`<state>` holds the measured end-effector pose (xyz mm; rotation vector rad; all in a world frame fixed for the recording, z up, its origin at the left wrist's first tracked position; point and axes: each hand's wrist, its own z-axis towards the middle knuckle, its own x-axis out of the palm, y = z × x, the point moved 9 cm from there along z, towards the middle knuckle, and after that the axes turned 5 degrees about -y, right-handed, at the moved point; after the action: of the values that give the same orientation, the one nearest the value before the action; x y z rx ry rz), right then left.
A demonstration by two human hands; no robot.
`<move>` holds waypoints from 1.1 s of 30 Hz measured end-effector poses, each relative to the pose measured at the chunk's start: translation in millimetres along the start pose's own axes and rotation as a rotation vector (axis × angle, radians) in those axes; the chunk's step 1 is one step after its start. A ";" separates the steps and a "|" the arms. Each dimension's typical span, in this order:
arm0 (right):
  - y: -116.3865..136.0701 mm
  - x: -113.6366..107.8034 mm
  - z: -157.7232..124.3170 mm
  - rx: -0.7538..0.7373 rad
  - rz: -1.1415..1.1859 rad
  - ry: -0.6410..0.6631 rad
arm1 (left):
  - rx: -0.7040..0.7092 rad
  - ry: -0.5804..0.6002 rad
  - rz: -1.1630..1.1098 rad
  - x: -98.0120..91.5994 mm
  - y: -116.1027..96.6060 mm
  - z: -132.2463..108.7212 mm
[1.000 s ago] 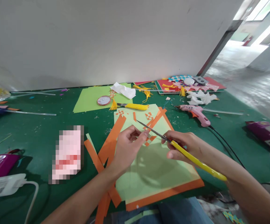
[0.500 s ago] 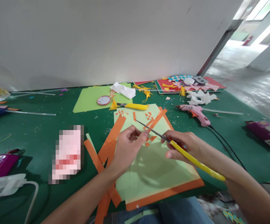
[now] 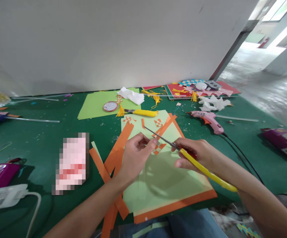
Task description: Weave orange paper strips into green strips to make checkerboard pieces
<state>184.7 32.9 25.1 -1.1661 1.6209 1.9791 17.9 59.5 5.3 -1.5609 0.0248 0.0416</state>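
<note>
My left hand [image 3: 137, 157] pinches a small woven piece of orange and pale green paper [image 3: 159, 148] between thumb and fingers. In my right hand [image 3: 194, 153] is a pair of scissors [image 3: 205, 172] with a long yellow handle and a bit of red by the fingers. Their dark, narrow blades point up and left, passing by my left fingertips over the paper. Whether the blades touch the woven piece, I cannot tell. Below both hands lies a pale green sheet [image 3: 168, 178] with orange edges. Small orange-checked pieces [image 3: 158, 122] rest on its far part.
Orange strips [image 3: 118, 145] lie left of the sheet. Beyond it are a yellow utility knife [image 3: 145, 113], a tape roll [image 3: 110, 106] and white tissue [image 3: 132, 96]. A pink glue gun [image 3: 207, 120] with a cord lies to the right. A wall [image 3: 103, 43] bounds the table's back.
The scissors and my right hand have shifted very slightly left. My left hand stays almost still with the woven piece in its fingers.
</note>
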 end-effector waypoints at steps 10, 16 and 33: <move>3.6 -9.4 -1.7 0.034 0.050 -0.123 | 0.023 0.004 0.015 0.5 -4.6 -0.6; -0.1 -11.7 -1.6 0.028 0.363 -0.162 | 0.002 0.017 0.029 2.7 -2.6 -0.5; 10.3 6.5 8.7 0.150 0.882 -0.499 | 0.006 0.223 0.000 21.8 -4.4 -4.5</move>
<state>170.3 36.4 27.1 0.1895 2.1122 2.2759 39.9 55.2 8.6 -1.5530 0.2002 -0.1329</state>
